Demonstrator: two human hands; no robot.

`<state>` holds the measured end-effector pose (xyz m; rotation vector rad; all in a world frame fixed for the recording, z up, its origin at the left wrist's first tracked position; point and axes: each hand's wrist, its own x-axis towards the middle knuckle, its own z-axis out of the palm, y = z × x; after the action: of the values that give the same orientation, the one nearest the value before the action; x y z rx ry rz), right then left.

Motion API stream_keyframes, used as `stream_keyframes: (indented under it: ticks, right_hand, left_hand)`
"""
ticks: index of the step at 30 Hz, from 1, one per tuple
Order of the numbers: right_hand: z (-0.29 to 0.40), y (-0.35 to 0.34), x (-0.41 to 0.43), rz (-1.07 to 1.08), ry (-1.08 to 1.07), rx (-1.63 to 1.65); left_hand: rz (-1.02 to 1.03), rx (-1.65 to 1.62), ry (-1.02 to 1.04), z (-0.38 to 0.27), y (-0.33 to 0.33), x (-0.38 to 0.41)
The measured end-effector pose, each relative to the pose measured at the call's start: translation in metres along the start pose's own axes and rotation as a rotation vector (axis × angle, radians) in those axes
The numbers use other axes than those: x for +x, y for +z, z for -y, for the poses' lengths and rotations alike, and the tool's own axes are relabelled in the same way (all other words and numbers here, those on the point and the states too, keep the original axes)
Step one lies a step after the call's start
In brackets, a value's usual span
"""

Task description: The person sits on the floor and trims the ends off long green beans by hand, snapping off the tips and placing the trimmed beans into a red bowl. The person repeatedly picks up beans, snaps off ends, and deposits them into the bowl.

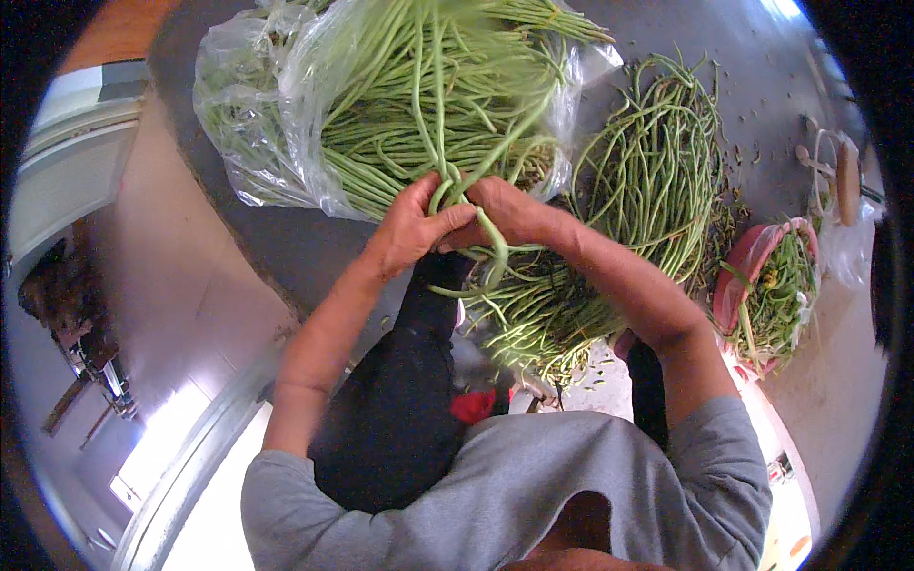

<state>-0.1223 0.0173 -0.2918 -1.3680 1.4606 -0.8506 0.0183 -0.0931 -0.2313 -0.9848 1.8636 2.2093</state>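
Both my hands meet before me around a few long green beans (437, 107), which cross and loop at my fingers. My left hand (408, 227) pinches the looped stems between thumb and fingers. Against it, my right hand (500, 208) grips the same beans, its fingertips partly hidden. One bean end curls down below my hands. Beyond them, a large pile of long beans (400, 143) lies in an opened clear plastic bag (303, 121). To the right a loose heap of thinner long beans (653, 164) spreads toward my lap.
A pink-rimmed container (739, 275) with leafy trimmings stands at the right. Past it are a clear plastic bag (850, 246) and a brownish handle-like object (847, 182). Bean scraps lie scattered on the grey surface (764, 71). Something red (473, 407) is between my legs.
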Motion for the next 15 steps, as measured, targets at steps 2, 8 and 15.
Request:
stream_keyframes:
  ticks: [2, 8, 15]
  right_hand:
    - [-0.002, 0.010, -0.021, -0.057, 0.194, -0.161]
    - [-0.002, -0.056, -0.077, -0.241, 0.178, -0.207]
    - [0.030, -0.079, 0.002, -0.439, -0.434, -0.780]
  left_hand:
    - [0.040, 0.327, 0.022, 0.000, -0.005, -0.002]
    - [-0.244, 0.880, 0.148, 0.017, -0.055, 0.044]
    - [-0.264, 0.915, 0.340, 0.069, 0.006, 0.051]
